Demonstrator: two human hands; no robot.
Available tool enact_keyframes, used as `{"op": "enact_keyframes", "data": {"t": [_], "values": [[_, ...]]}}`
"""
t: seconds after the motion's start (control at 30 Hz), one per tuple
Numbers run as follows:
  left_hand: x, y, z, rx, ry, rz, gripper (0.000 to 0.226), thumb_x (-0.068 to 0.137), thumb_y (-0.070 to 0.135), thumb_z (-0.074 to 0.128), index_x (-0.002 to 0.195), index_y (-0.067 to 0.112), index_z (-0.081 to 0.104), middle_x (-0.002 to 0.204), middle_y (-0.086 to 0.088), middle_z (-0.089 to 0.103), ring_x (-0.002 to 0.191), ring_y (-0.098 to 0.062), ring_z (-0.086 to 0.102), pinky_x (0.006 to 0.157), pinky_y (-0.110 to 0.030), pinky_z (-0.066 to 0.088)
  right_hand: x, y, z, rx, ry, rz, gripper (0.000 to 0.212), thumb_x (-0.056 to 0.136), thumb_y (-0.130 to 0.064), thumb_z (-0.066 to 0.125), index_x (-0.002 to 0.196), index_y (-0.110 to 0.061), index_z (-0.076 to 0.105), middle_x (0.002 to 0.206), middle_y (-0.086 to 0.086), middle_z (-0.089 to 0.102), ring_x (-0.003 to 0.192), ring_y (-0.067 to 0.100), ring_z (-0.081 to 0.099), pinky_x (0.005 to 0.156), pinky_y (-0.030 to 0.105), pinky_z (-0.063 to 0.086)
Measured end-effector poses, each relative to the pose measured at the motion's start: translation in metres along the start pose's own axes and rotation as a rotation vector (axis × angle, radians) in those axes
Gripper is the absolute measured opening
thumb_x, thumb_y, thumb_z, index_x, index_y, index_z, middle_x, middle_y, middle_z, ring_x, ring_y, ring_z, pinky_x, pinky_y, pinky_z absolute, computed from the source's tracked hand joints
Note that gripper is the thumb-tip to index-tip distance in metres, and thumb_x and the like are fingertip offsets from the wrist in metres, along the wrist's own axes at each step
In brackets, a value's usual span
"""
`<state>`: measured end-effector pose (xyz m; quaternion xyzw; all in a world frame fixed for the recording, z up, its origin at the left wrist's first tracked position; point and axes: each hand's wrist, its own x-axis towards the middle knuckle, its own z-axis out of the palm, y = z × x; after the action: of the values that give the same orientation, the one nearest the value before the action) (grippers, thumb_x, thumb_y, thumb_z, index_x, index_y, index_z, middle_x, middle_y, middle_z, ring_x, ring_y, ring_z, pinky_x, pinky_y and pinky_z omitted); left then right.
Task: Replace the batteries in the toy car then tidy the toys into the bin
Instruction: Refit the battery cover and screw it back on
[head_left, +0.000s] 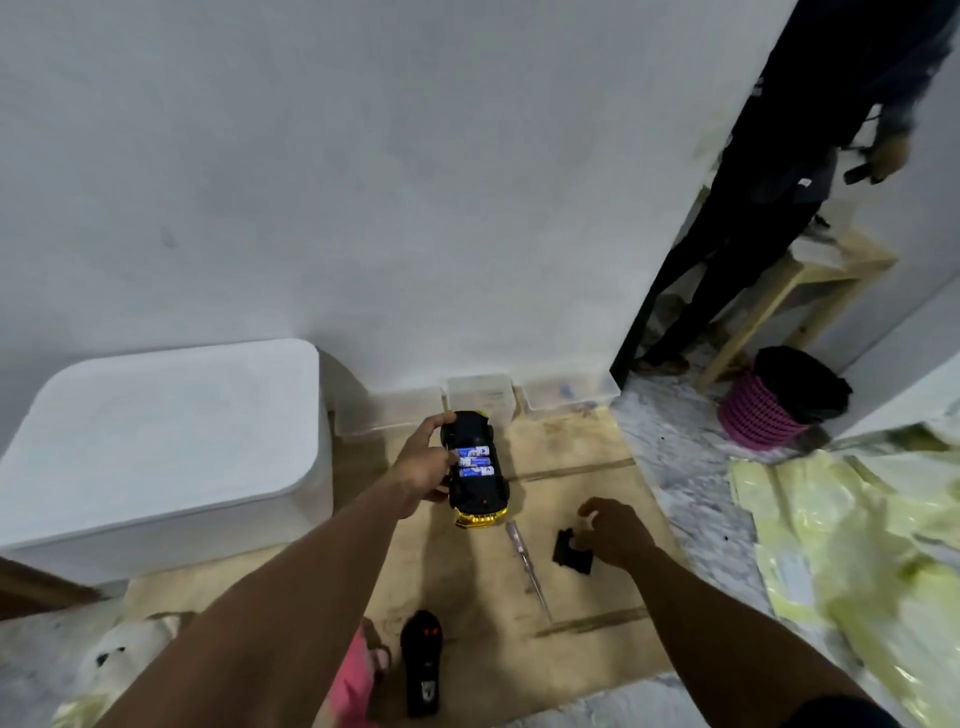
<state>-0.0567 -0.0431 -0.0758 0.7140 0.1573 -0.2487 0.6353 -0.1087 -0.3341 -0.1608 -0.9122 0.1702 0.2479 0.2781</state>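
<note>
Bin: the big white box on the left, by the wall, has its lid on. No toys can be seen going in, so the tidying looks not yet begun.
Soft toy: a white one lies on the floor at lower left, with something pink just beside the left arm. Both are left to put away.
Remote: black, lying flat near the bottom edge, also waiting for the bin.
Toy car: black with a gold bumper, turned belly up over the wooden board, in front of the wall.
Left hand: grasps the car by its side, thumb and fingers wrapped round the body.
Right hand: fingers curled down over the cover; whether they have hold of it I cannot tell.
Screwdriver: lies on the board between the car and the cover, untouched.
Cover: the small black battery lid sits on the board, off the car.
Batteries: three blue-and-white cells sit side by side in the open bay, so the swap appears done. Closing the bay and screwing it down likely come next.
</note>
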Motion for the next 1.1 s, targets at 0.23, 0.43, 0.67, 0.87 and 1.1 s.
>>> {"op": "enact_keyframes", "data": {"t": [0.23, 0.43, 0.67, 0.87, 1.1], "values": [[0.001, 0.001, 0.020, 0.007, -0.007, -0.007, 0.057, 0.095, -0.007, 0.043, 0.128, 0.040, 0.049, 0.100, -0.011, 0.067, 0.079, -0.030, 0.066, 0.070, -0.042, 0.053, 0.004, 0.013, 0.021, -0.057, 0.074, -0.062, 0.035, 0.077, -0.028, 0.079, 0.110, -0.022, 0.070, 0.120, 0.002, 0.059, 0.113, 0.018, 0.058, 0.089, 0.027, 0.047], [-0.004, -0.002, 0.016, -0.005, 0.003, -0.010, 0.059, 0.094, -0.008, 0.044, 0.129, 0.040, 0.050, 0.109, -0.014, 0.067, 0.081, -0.030, 0.069, 0.071, -0.045, 0.058, 0.009, 0.023, 0.017, 0.061, 0.108, -0.076, 0.021, 0.077, -0.011, 0.078, 0.098, -0.013, 0.077, 0.102, 0.003, 0.073, 0.095, 0.014, 0.065, 0.075, 0.017, 0.045], [-0.017, -0.002, -0.003, -0.035, 0.013, -0.006, 0.061, 0.093, -0.009, 0.043, 0.128, 0.040, 0.051, 0.111, -0.013, 0.067, 0.086, -0.030, 0.069, 0.071, -0.045, 0.060, -0.004, -0.003, -0.009, 0.590, 0.073, -0.127, 0.012, 0.079, 0.005, 0.074, 0.083, -0.007, 0.076, 0.090, 0.021, 0.073, 0.085, 0.032, 0.070, 0.072, 0.040, 0.060], [-0.033, 0.012, -0.021, -0.054, 0.012, 0.022, 0.058, 0.097, -0.002, 0.043, 0.127, 0.046, 0.053, 0.112, -0.012, 0.069, 0.090, -0.031, 0.071, 0.078, -0.047, 0.059, -0.021, -0.113, -0.055, 0.854, -0.133, -0.280, 0.015, 0.085, -0.001, 0.071, 0.097, -0.009, 0.073, 0.098, 0.010, 0.072, 0.086, 0.019, 0.066, 0.071, 0.029, 0.052], [-0.050, 0.032, -0.042, -0.086, -0.014, 0.082, 0.057, 0.092, 0.002, 0.043, 0.118, 0.050, 0.059, 0.112, -0.016, 0.070, 0.084, -0.030, 0.070, 0.075, -0.049, 0.059, -0.047, -0.207, -0.058, 0.540, -0.147, -0.594, 0.014, 0.082, 0.005, 0.072, 0.095, 0.002, 0.075, 0.087, 0.006, 0.075, 0.080, 0.006, 0.069, 0.068, 0.015, 0.052]]}}
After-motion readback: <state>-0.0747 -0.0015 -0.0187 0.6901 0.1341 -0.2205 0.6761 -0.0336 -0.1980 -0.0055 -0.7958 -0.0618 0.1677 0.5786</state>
